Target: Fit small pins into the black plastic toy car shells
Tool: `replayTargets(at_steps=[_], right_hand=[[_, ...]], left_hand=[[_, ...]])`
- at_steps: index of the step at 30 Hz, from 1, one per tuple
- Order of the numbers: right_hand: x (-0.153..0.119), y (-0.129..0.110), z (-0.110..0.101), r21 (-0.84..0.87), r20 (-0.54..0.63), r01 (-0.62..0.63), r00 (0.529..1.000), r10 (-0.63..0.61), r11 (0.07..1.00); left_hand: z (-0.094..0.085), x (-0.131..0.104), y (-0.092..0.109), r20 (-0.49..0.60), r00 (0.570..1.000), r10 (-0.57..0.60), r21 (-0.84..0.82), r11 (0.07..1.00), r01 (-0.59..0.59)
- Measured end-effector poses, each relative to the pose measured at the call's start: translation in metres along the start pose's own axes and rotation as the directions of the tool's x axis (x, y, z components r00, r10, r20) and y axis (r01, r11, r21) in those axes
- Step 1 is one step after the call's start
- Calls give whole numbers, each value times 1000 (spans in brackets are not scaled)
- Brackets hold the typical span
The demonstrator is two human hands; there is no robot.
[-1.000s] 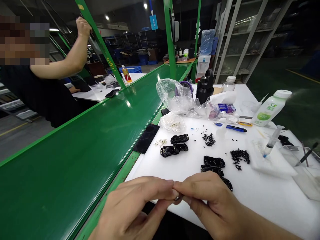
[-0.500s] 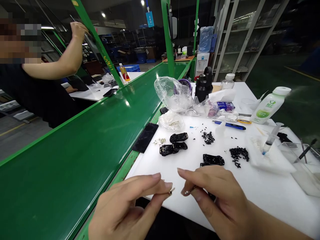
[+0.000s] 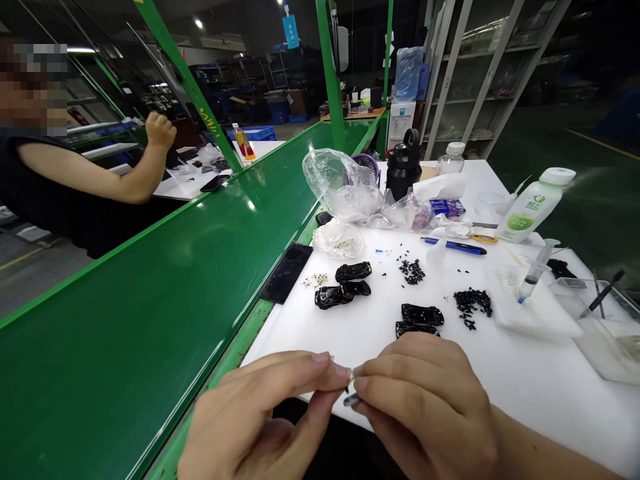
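Left hand (image 3: pixel 270 407): poised at the near edge of the table (image 3: pixel 530 400); grip pinched closed at thumb and forefinger, with hold of a tiny dark piece (image 3: pixel 347 389)
Right hand (image 3: pixel 430 400): directly facing the left, fingertips almost meeting; cannot tell whether touching; fingers folded together, grip closed on a small grey piece (image 3: pixel 352 401), shiny, jutting toward the left hand
Pieces in hand: between the two sets of fingertips, off the table surface; too small to tell exact shape
Black model cars, left group (image 3: pixel 353 271): three, lying close together beyond the left hand
Black model cars, right group (image 3: pixel 423 314): two, side by side just beyond the right hand; nearer one partly hidden by knuckles
Black bits: in one loose heap (image 3: pixel 413 272) between and beyond the car groups; in another heap (image 3: pixel 473 303) just right of the right group
Pale bits (image 3: pixel 315 281): scattered beside the left group; more in a small clear bag (image 3: pixel 340 243)
Table's right side: syringe (image 3: pixel 533 277) slanting over a white pad (image 3: pixel 540 323); farther back, blue pen (image 3: pixel 460 247) and white bottle (image 3: pixel 533 207)
Across the green conveyor (image 3: pixel 175 300): co-worker (image 3: pixel 75 187) in dark clothing, one hand raised
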State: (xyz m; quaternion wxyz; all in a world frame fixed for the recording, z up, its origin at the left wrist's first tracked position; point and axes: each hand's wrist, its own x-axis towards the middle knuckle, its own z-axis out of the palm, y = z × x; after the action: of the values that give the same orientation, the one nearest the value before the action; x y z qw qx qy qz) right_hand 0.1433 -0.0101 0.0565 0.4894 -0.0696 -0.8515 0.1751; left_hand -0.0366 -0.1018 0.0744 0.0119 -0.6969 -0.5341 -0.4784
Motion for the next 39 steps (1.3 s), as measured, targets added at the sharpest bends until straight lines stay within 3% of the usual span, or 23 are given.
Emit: replayTargets(at_steps=[17,24,28,33,39], right_hand=[[-4,1,5,84,12,-112,994,111,990],[-9,0,7,102,31,-221,975,219,970],[-8,0,9,148,38,-208,978,204,967],[-6,-3,8,176,32,-269,963,268,947],[-4,-7,10,235,27,-334,941,337,913]], left_hand=[[-2,2,-2,118,993,-17,26,1000,14],[-8,4,-2,168,985,32,76,996,-46],[-11,7,-3,211,975,68,60,995,-82],[-11,8,-1,148,982,118,118,984,-136],[-4,-6,2,71,997,43,156,986,-53]])
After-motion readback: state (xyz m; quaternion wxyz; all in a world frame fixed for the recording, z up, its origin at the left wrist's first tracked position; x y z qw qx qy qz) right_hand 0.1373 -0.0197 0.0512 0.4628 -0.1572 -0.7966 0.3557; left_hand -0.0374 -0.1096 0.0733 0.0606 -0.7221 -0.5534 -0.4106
